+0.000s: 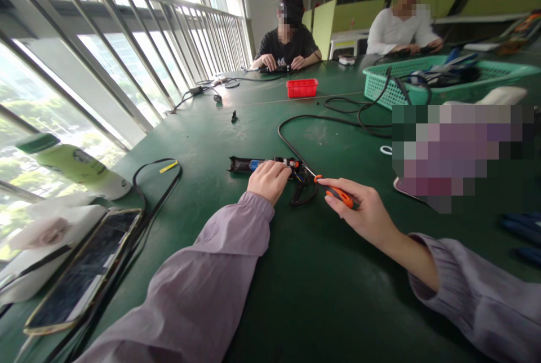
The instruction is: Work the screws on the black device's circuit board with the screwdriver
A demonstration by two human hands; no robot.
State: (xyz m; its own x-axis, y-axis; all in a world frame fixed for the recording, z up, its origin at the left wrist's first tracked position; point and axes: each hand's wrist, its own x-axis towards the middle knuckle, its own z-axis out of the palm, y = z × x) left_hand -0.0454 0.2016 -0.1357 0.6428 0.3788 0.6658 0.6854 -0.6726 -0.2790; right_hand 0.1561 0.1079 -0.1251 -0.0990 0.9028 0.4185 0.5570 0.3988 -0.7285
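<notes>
A lavender sleeve [203,273] lies nearest, leading to the left hand [269,180], its fingers closed over the black device [240,164] on the green table [321,306]; the right hand [367,211] pinches the screwdriver [340,195], its shaft meeting the wired end. The device looks light and stiff, its wires [300,177] fragile; the plain left end seems the safest hold.

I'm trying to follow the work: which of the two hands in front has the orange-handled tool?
The right hand, gripping the orange-and-black screwdriver; the left hand instead holds the black device on the green table.
</notes>
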